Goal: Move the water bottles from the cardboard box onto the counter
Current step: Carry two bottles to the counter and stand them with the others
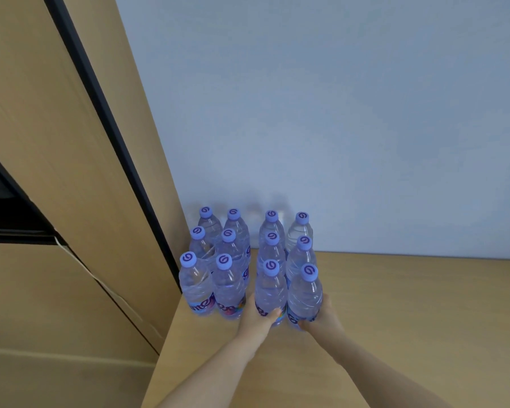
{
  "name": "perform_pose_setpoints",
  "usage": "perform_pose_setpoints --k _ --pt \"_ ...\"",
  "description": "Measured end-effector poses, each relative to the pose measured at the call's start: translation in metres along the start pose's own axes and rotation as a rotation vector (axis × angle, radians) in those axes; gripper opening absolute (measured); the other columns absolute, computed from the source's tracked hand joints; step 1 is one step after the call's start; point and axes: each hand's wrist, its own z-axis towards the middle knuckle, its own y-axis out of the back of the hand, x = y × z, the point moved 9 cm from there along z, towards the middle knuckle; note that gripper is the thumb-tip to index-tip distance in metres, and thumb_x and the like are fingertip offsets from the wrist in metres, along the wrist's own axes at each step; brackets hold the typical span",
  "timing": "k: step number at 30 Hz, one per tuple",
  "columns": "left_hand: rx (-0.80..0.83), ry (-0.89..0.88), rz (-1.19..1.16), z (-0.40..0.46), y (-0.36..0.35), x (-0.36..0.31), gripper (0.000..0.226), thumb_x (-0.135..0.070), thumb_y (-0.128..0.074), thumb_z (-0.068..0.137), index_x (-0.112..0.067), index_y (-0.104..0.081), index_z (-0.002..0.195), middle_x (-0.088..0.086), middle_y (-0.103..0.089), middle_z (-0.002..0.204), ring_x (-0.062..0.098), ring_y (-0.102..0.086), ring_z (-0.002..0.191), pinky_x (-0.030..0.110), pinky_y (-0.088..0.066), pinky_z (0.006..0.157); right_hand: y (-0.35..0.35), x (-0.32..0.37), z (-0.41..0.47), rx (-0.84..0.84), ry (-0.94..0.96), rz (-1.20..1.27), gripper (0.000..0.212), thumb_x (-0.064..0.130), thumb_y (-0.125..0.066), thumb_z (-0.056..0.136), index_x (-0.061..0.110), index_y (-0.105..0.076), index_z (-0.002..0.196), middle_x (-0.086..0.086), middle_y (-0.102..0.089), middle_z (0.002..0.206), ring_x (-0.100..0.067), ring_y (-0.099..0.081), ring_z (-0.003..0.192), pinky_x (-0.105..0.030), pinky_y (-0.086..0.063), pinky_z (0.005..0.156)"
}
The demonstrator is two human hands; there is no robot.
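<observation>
Several clear water bottles with purple caps stand upright in rows on the wooden counter [395,304], against the pale wall. My left hand [255,315] grips the lower body of the front bottle of the third row [271,290]. My right hand [321,318] grips the bottle beside it at the front right [305,293]. Both bottles stand on the counter. The front left pair of bottles [209,287] stands untouched just left of my left hand. No cardboard box is in view.
A tall wooden cabinet side [121,201] with a dark edge strip rises directly left of the bottles. The pale wall [336,128] closes the back. The counter's left edge [162,348] drops off below the bottles; bare wood stretches to the right.
</observation>
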Motion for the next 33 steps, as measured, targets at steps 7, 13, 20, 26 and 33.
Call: perform_pose_setpoints --k 7,13,20,26,33 --pt "-0.018 0.006 0.075 -0.008 0.004 0.005 0.04 -0.01 -0.061 0.09 -0.021 -0.046 0.125 -0.011 -0.057 0.111 0.005 -0.054 0.102 0.012 -0.039 0.082 -0.002 -0.034 -0.01 -0.099 -0.189 -0.146 0.055 0.01 -0.065 0.082 0.007 -0.038 0.131 -0.007 -0.045 0.125 -0.029 -0.054 0.107 -0.033 -0.047 0.076" --pt "0.015 0.038 0.121 -0.006 0.009 0.012 0.037 -0.004 -0.051 0.093 -0.027 -0.044 0.121 -0.017 -0.053 0.102 -0.002 -0.051 0.09 0.012 -0.038 0.074 -0.015 -0.049 -0.02 -0.094 -0.292 -0.163 0.056 0.009 -0.056 0.088 0.011 -0.027 0.136 -0.006 -0.057 0.101 -0.019 -0.056 0.078 -0.03 -0.049 0.067" --pt "0.096 0.083 0.191 -0.012 0.015 0.015 0.036 -0.01 -0.049 0.096 -0.019 -0.045 0.131 -0.008 -0.054 0.11 0.006 -0.049 0.102 0.018 -0.036 0.083 -0.025 -0.04 -0.026 -0.115 -0.379 -0.178 0.03 0.007 -0.048 0.089 0.003 -0.034 0.115 -0.014 -0.056 0.095 -0.024 -0.054 0.078 -0.035 -0.045 0.069" --pt "0.11 0.1 0.29 -0.029 0.024 0.015 0.031 -0.014 -0.046 0.098 -0.015 -0.051 0.128 -0.004 -0.055 0.106 0.01 -0.052 0.098 0.017 -0.04 0.073 -0.032 -0.019 -0.04 0.048 -0.348 -0.308 0.01 0.011 -0.042 0.09 0.01 -0.044 0.1 -0.009 -0.054 0.089 -0.021 -0.051 0.074 -0.025 -0.042 0.058" --pt "0.028 0.12 0.445 -0.077 0.051 0.021 0.014 -0.01 -0.043 0.093 -0.017 -0.054 0.09 0.002 -0.056 0.094 0.017 -0.051 0.083 0.022 -0.039 0.068 -0.052 0.016 -0.077 0.197 -0.201 -0.504 0.01 0.011 -0.044 0.089 0.007 -0.053 0.091 -0.009 -0.044 0.084 -0.021 -0.043 0.074 -0.027 -0.036 0.062"
